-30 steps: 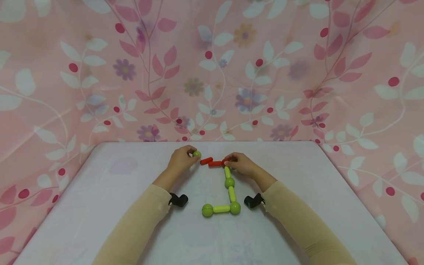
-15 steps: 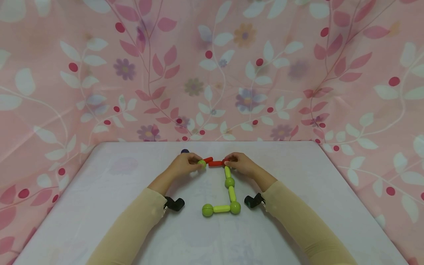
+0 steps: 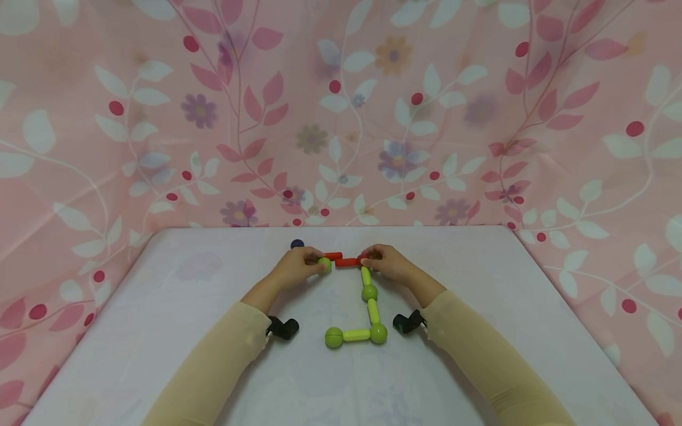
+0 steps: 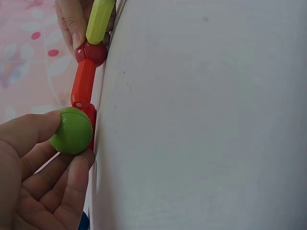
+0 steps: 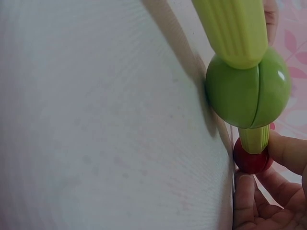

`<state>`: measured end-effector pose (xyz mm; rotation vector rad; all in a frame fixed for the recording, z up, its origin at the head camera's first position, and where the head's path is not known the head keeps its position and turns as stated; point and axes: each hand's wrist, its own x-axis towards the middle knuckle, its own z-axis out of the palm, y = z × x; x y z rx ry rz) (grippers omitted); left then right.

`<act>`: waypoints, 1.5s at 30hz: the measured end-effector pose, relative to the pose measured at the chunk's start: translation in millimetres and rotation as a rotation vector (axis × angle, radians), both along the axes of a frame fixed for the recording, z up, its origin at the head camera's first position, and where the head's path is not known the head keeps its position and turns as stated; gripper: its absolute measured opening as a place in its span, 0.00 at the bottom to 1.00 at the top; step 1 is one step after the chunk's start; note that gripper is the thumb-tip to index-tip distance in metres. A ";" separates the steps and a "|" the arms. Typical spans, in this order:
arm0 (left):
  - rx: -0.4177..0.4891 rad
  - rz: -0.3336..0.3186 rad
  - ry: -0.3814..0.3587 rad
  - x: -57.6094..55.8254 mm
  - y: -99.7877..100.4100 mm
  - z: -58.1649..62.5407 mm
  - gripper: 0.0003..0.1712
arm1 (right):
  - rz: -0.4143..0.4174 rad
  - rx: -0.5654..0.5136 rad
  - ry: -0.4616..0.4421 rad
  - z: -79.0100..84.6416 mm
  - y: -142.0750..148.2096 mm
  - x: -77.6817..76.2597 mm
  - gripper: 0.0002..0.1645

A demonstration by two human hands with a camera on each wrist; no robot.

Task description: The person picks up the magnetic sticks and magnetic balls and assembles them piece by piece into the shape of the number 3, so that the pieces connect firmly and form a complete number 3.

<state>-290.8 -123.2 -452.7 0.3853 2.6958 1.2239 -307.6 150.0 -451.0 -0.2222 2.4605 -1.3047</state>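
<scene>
In the head view my left hand (image 3: 295,265) pinches a green ball (image 4: 72,131) between thumb and fingers. A small gap separates that ball from the free end of a red stick (image 3: 347,262). The stick's other end joins a red ball (image 5: 252,160), which my right hand (image 3: 392,264) grips with thumb and fingers. From the red ball a yellow-green stick (image 3: 366,276) runs toward the near side to a green ball (image 3: 369,293). The chain continues through another stick (image 3: 373,312) to a corner ball (image 3: 378,333).
A second red stick (image 3: 334,256) lies loose behind the held green ball. A dark blue ball (image 3: 297,243) sits beyond the left hand, partly hidden. The chain's near stick (image 3: 356,336) points left to an end ball (image 3: 334,337). Floral cloth (image 3: 341,118) hangs behind the table (image 3: 160,331).
My left hand has brought the green ball nearer and rightward, toward the joined red stick. The loose red stick has turned slightly. The dark blue ball came into sight. My right hand stays put.
</scene>
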 end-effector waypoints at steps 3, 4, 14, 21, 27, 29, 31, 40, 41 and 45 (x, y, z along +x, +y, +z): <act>0.010 0.005 -0.001 -2.4 0.6 -2.4 0.21 | 0.002 0.004 0.002 0.5 -0.5 0.0 0.19; 0.011 0.005 0.003 -3.4 0.8 -3.2 0.21 | 0.003 0.003 0.002 0.9 -0.6 0.2 0.19; 0.039 0.016 0.003 -7.9 2.9 -7.4 0.21 | 0.003 -0.002 -0.002 1.3 -0.4 1.2 0.19; 0.049 0.036 -0.006 -5.5 5.2 -6.1 0.20 | 0.000 -0.009 -0.005 0.3 -0.6 1.6 0.19; 0.052 0.027 0.007 -7.2 6.8 -8.2 0.21 | -0.001 -0.004 -0.005 1.4 -0.6 1.3 0.18; 0.055 0.022 0.013 -8.1 7.1 -9.4 0.21 | -0.002 -0.005 -0.008 2.1 -0.9 1.7 0.19; 0.059 0.023 0.015 -8.5 7.3 -10.1 0.22 | -0.003 -0.009 -0.011 2.8 -1.2 2.3 0.19; 0.070 0.035 -0.006 -9.1 8.9 -11.9 0.22 | -0.005 -0.007 -0.007 4.1 -0.5 3.8 0.19; 0.072 0.037 -0.012 -9.0 8.9 -12.1 0.22 | -0.005 -0.006 -0.007 4.1 -0.6 3.9 0.19; 0.087 0.047 -0.031 -8.7 9.0 -12.6 0.22 | -0.006 -0.008 -0.006 4.8 -1.5 4.7 0.19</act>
